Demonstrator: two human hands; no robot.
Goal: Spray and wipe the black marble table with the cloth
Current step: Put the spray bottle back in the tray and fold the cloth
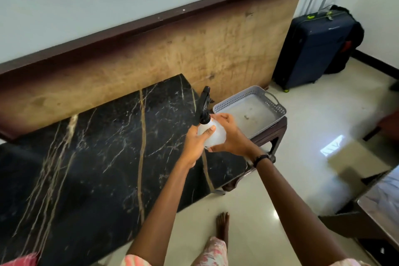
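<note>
The black marble table (90,157) with gold and white veins fills the left and centre of the head view. Over its right end I hold a translucent white spray bottle (212,133) with a black trigger head (204,106), tilted to the left. My left hand (195,142) grips the bottle from the left side and below. My right hand (228,134) wraps around its right side. A pink cloth (20,260) shows at the bottom left corner, partly cut off by the frame edge.
A grey perforated plastic tray (278,112) rests on a dark stool beside the table's right end. A wooden panel (172,49) leans on the wall behind. A navy suitcase (313,49) stands at the back right. My bare foot (223,225) is on the tiled floor.
</note>
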